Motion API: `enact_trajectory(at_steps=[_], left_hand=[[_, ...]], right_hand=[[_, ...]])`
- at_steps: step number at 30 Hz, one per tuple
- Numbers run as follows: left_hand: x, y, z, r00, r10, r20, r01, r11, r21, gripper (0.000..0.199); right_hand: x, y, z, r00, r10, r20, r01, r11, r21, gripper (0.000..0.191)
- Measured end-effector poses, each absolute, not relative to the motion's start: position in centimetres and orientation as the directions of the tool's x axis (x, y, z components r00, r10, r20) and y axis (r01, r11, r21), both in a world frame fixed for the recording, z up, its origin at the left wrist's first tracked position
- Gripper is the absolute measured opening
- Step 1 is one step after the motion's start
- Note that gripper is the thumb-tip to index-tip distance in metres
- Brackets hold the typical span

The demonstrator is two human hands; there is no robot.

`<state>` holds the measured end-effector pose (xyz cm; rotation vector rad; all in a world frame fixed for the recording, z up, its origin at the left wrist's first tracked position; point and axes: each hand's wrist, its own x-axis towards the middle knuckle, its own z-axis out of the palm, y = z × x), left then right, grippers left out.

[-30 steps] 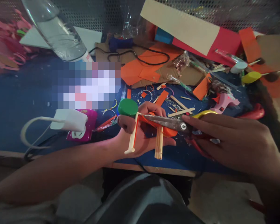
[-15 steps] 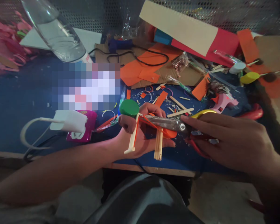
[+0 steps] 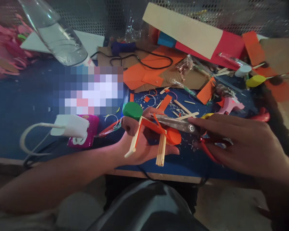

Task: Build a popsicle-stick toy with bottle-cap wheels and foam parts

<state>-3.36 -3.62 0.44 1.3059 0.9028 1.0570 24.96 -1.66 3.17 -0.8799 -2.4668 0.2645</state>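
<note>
My left hand (image 3: 144,150) is closed around a small craft model built of wooden sticks (image 3: 161,150) and orange paper (image 3: 174,137). A thin orange strip runs along its light stick frame, and a green bottle cap (image 3: 132,110) shows at its far left side. Fingers of my right hand (image 3: 245,144) are in the handles of a pair of scissors (image 3: 174,123), one handle red and one yellow. The blades lie over the model's far side, close by an upright orange strip. Whether they touch it I cannot tell.
Paper scraps and craft sticks (image 3: 185,107) litter the blue table beyond my hands. A pink glue gun (image 3: 231,104) lies right. On the left are a white charger (image 3: 69,125) in a magenta socket block (image 3: 93,128) and a water bottle (image 3: 60,41). A blurred patch hides something.
The scissors have drawn slightly right, away from the model's stick corner, and their handles have spread a little. The model has tilted slightly in my left hand, and an orange strip end now stands up.
</note>
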Motion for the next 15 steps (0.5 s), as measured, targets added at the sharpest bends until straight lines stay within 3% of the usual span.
enact_trajectory(at_steps=[3, 6, 9, 12, 15], left_hand=[[-3.4, -3.7, 1.3, 0.355, 0.933, -0.05, -0.151, 0.11, 0.982, 0.066], [-3.4, -3.4, 1.9, 0.389, 0.912, -0.127, -0.218, 0.225, 0.95, 0.07], [-3.4, -3.1, 1.8, 0.402, 0.898, -0.177, -0.219, 0.282, 0.934, 0.072], [-3.4, -2.9, 1.5, 0.431, 0.873, -0.229, -0.217, 0.347, 0.912, 0.074], [-3.5, -2.7, 1.3, 0.41, 0.88, -0.24, -0.208, 0.346, 0.915, 0.073]], right_hand=[[25.3, -1.5, 2.7, -0.599, 0.681, 0.421, 0.601, 0.73, -0.325, 0.071], [25.6, -1.2, 2.6, -0.519, 0.709, 0.478, 0.737, 0.654, -0.17, 0.074], [26.0, -0.5, 2.6, -0.487, 0.751, 0.446, 0.816, 0.573, -0.073, 0.062], [26.6, 0.1, 2.5, -0.505, 0.766, 0.399, 0.806, 0.583, -0.1, 0.048], [27.0, 0.3, 2.2, -0.501, 0.803, 0.324, 0.777, 0.582, -0.24, 0.046]])
